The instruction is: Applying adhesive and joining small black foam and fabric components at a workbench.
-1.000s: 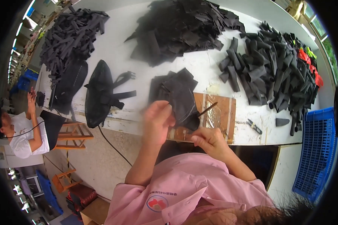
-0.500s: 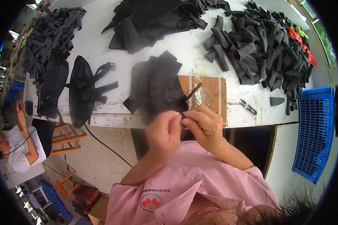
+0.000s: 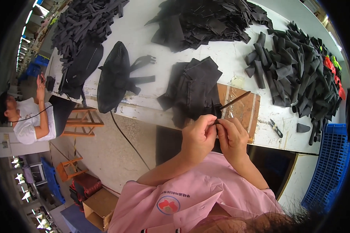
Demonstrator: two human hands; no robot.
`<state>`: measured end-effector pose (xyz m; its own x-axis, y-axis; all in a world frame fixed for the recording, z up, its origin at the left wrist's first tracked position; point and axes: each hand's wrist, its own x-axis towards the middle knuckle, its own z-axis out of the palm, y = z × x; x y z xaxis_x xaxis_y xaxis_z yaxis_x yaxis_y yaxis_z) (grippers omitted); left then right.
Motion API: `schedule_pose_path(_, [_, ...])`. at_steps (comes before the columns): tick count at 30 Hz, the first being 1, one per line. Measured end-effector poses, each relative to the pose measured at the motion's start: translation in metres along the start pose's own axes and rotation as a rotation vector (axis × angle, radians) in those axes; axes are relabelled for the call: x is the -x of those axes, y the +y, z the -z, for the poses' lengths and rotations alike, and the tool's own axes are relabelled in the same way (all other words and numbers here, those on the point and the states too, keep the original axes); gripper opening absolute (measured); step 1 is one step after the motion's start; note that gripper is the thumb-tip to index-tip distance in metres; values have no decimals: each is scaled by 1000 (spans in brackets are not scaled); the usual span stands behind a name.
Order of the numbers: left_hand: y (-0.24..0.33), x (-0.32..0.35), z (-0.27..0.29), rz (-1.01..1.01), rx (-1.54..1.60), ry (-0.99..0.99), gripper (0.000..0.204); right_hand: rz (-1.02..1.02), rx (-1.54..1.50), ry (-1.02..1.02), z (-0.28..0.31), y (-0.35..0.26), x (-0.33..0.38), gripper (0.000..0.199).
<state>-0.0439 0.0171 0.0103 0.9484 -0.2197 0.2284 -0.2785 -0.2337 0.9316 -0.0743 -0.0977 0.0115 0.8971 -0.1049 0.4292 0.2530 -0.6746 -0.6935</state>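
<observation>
Left hand (image 3: pixel 198 138) and right hand (image 3: pixel 232 138) are meeting at the near edge of the desk (image 3: pixel 229 62), knuckles touching. Fingers of both hands are curling closed and pinching a small black fabric piece (image 3: pixel 215 121) between them; its shape is mostly hidden by the fingertips. A thin dark stick (image 3: pixel 235 100) is slanting up and right from just above the pinch; cannot tell which hand is gripping it.

The pinch is hovering over the desk's front edge, just below a stack of black fabric pieces (image 3: pixel 194 87) and beside a brown board (image 3: pixel 241 110).

The white desk is carrying large heaps of black cut pieces (image 3: pixel 210 19), rolled black strips (image 3: pixel 295 70) at right, a black mesh bag (image 3: pixel 112 75) at left. A blue crate (image 3: pixel 330 167) is standing at right. Another person in a white shirt (image 3: pixel 27 116) is sitting at far left, on bare concrete floor.
</observation>
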Motion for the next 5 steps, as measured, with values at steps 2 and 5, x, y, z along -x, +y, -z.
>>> schedule_pose_path(2, [-4, 1, -1, -55, -102, 69, 20, 20, 81, -19, -3, 0, 1, 16])
schedule_pose_path(5, [-4, 1, 2, 149, 138, -12, 20, -40, 179, -38, -7, 9, 7, 25])
